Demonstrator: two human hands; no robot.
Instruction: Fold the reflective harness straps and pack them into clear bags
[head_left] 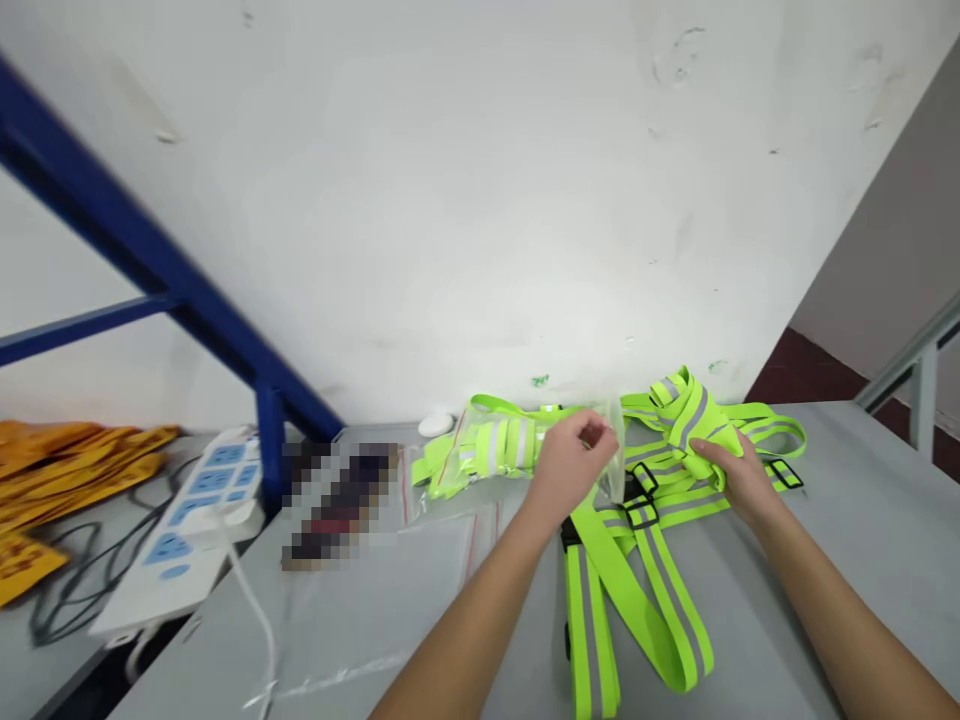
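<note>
My right hand (735, 472) grips a folded bundle of neon-yellow reflective strap (694, 415) with a grey stripe, held above the table. My left hand (574, 455) is closed, its fingers curled at the mouth of a clear plastic bag (613, 460); the exact pinch point is partly hidden. More rolled neon strap (495, 448) shows through the bag on the left of this hand. Between and below my hands lie loose reflective straps (667, 600) with black buckles (641, 497), one loop reaching toward the table's front.
Flat clear bags (405, 570) lie left on the grey table (847, 540). A white round object (435, 425) sits by the wall. Farther left are a power strip (202, 500) with cables, yellow-orange cloth pieces (75, 465), a blurred-out patch and a blue metal frame (187, 290).
</note>
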